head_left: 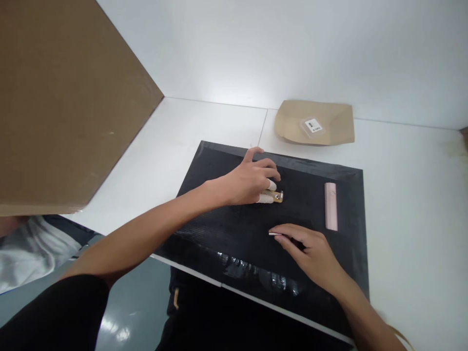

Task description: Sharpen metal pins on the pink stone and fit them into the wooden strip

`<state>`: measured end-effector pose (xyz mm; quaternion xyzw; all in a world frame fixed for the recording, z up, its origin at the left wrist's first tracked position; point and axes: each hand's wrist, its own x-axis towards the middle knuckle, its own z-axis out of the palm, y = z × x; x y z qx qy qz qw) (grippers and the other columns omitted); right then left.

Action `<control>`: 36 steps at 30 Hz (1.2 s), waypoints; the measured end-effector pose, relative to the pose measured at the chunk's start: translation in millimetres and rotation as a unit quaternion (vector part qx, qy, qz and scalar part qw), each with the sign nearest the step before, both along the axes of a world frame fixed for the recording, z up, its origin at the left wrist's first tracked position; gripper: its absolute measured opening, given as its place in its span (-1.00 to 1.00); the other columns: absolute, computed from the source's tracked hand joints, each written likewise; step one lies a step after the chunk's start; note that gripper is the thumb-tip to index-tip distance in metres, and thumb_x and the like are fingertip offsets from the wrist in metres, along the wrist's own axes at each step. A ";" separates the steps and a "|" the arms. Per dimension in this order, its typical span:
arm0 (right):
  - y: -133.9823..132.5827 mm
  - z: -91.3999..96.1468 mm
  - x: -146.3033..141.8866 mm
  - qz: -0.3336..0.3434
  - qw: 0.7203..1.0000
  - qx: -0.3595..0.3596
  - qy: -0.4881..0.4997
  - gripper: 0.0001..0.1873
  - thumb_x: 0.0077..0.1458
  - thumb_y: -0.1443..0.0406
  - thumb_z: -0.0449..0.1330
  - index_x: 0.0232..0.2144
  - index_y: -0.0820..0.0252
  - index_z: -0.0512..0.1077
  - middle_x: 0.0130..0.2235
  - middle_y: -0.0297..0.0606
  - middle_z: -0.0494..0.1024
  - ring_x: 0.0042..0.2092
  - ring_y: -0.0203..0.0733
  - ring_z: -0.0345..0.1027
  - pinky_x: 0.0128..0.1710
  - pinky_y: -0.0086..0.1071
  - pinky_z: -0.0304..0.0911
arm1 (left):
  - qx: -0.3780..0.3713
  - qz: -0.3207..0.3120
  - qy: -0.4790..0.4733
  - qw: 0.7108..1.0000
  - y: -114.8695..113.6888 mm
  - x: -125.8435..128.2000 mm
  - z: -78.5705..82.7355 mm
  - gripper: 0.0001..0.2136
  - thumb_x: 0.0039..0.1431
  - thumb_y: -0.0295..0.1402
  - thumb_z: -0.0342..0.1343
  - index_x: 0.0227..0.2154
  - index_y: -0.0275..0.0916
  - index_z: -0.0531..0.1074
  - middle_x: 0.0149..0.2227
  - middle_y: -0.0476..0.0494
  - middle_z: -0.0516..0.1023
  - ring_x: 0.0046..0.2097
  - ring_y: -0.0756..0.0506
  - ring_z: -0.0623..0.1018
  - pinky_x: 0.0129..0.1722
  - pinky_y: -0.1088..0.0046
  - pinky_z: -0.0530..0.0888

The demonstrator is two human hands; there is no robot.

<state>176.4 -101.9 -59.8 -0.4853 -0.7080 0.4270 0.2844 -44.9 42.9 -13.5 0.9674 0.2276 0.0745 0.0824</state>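
My left hand [256, 179] is over the middle of the black mat [223, 224], with white covers on its thumb and index finger. Those two fingers pinch a small gold-coloured tool with a silver end that looks like a nail clipper [278, 197]; the rest of it is hidden by the fingers. Lower and to the right, my right hand [309, 248] holds a thin, flat white piece [274, 234] between thumb and fingertips. Only its short end shows. A long pink case [331, 206] lies on the mat to the right, apart from both hands.
Behind the mat, a brown paper pouch [336, 124] lies on the white table [409, 219] with a small clear packet [312, 126] bearing a label on it. A large brown board [73, 97] stands at the left. Part of another person [32, 248] shows beyond it.
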 end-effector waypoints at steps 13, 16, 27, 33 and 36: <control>-1.0 1.1 0.4 -0.001 1.000 0.002 0.007 -0.81 0.37 0.26 0.19 -0.12 -0.01 0.63 -0.11 -0.44 0.72 -0.09 -0.23 0.64 -0.05 -0.40 0.53 | -0.007 -0.015 0.024 1.000 3.1 -0.8 0.1 -0.69 0.08 -0.68 0.10 -0.34 -0.13 0.63 0.03 -0.05 0.68 0.18 -0.19 0.46 0.33 -0.02 -0.11; -0.1 1.3 -0.1 0.000 1.000 0.000 0.006 -0.81 0.37 0.25 0.19 -0.12 -0.01 0.63 -0.11 -0.44 0.72 -0.08 -0.23 0.64 -0.05 -0.39 0.53 | -0.010 -0.017 0.034 0.999 2.1 0.4 3.3 -0.71 0.14 -0.65 0.09 -0.34 -0.14 0.63 0.03 -0.07 0.68 0.19 -0.21 0.46 0.33 -0.04 -0.11; -2.2 0.0 1.4 0.001 1.000 0.004 0.005 -0.81 0.38 0.26 0.19 -0.11 -0.02 0.62 -0.10 -0.48 0.71 -0.08 -0.29 0.63 -0.02 -0.46 0.49 | 0.009 -0.019 0.050 0.999 0.3 1.7 -0.5 -0.73 0.18 -0.62 0.10 -0.34 -0.12 0.63 0.01 -0.04 0.69 0.17 -0.19 0.45 0.34 -0.03 -0.12; -1.4 -0.3 0.3 0.003 1.000 0.009 0.008 -0.82 0.38 0.26 0.20 -0.11 -0.02 0.62 -0.10 -0.48 0.71 -0.08 -0.28 0.63 -0.04 -0.47 0.49 | 0.019 -0.014 0.034 0.999 1.8 1.2 -4.1 -0.78 0.20 -0.58 0.16 -0.39 -0.14 0.63 -0.02 -0.04 0.70 0.15 -0.19 0.48 0.33 0.02 -0.12; -1.1 0.3 0.0 -0.001 1.000 0.010 0.008 -0.82 0.37 0.27 0.20 -0.11 -0.01 0.62 -0.11 -0.47 0.71 -0.08 -0.27 0.63 -0.04 -0.46 0.50 | 0.021 -0.012 0.025 0.999 1.4 0.9 -4.6 -0.81 0.26 -0.52 0.16 -0.38 -0.15 0.63 -0.01 -0.05 0.69 0.15 -0.21 0.49 0.33 0.02 -0.13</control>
